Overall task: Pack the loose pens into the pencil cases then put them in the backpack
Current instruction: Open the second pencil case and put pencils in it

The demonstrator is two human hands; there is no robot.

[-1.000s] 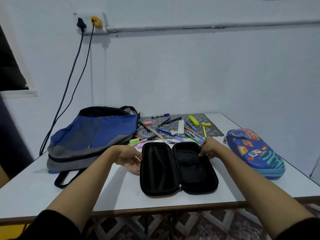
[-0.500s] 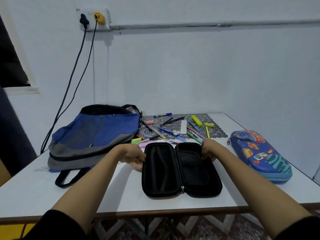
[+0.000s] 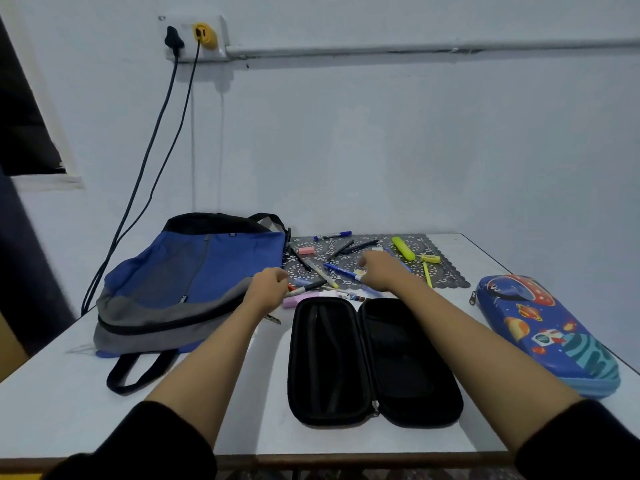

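Note:
A black pencil case (image 3: 374, 362) lies open and empty near the table's front edge. Behind it, several loose pens, among them a blue pen (image 3: 341, 271) and a yellow highlighter (image 3: 403, 248), are scattered over a dark patterned mat (image 3: 446, 275). My right hand (image 3: 381, 271) hovers over the pens with its fingers spread downward. At the pile's left edge, beside a black marker (image 3: 306, 287), my left hand (image 3: 268, 287) has its fingers curled; whether it holds anything is hidden. A blue and grey backpack (image 3: 194, 282) lies flat on the left.
A shut blue pencil case with a space print (image 3: 543, 334) lies at the table's right edge. A pink eraser (image 3: 306, 250) sits on the mat. Two cables (image 3: 149, 161) hang from a wall socket down behind the backpack. The white table (image 3: 69, 410) ends close in front.
Both hands have let go of the black case's far corners and moved forward to the pile of pens. The case stays open where it was.

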